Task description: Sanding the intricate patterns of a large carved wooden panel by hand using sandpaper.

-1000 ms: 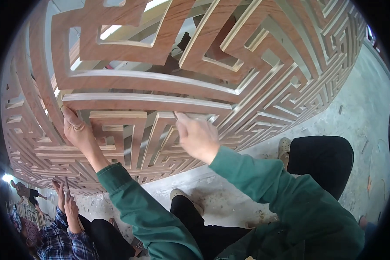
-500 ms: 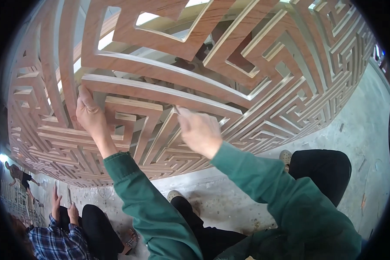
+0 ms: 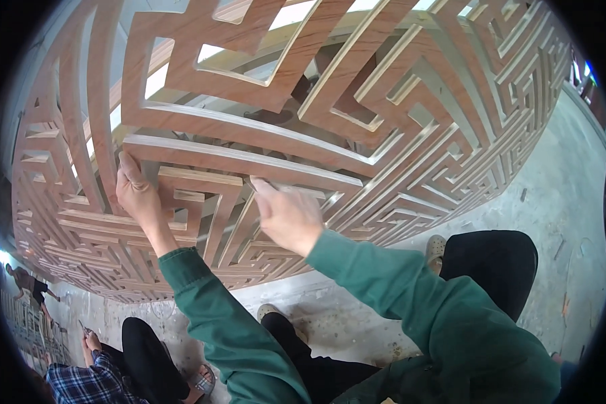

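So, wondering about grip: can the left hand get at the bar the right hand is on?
Probably yes: the left hand already rests on the lattice panel beside the right hand, nothing between.
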{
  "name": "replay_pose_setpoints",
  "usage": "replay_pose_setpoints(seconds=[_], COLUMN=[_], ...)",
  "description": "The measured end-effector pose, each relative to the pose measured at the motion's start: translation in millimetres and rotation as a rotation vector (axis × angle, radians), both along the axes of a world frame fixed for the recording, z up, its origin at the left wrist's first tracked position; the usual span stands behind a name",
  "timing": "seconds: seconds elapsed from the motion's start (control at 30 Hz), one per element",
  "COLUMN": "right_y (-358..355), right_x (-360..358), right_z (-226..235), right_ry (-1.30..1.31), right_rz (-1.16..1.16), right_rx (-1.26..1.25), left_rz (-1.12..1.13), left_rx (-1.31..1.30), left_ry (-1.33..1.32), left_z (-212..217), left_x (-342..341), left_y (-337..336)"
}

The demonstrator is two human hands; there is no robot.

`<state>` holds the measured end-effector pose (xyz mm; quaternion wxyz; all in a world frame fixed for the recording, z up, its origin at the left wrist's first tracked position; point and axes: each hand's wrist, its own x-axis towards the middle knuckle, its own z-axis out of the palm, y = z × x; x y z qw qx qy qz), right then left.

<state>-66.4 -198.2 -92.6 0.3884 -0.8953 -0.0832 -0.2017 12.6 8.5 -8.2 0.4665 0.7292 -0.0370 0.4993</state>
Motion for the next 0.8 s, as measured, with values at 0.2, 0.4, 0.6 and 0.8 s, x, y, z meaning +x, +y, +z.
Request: replay_pose_setpoints(seconds=[0.2, 0.4, 0.6, 0.8], right_y=[-67.0, -18.9, -46.2, -89.4], right_x=[-20.3, -5.0, -16.5, -44.2], right_z=[-71.6, -10.1, -35.3, -68.3], right_ry=[0.142, 0.051, 0.207, 0.224], right_rz=[-0.149, 0.022, -0.109, 0.052], right_rx=[0.090, 0.101, -0.060, 0.249], left_rz=[0.039, 0.032, 0.107, 0.149], left_rx=[-0.001, -0.022, 0.035, 0.063], left_ry=[0.009, 0.009, 0.002, 0.027], left_z=[5.4, 1.6, 4.3, 6.0], left_x=[-7.2, -3.1, -5.2, -8.6], left_y=[-4.4, -1.3, -3.6, 1.3])
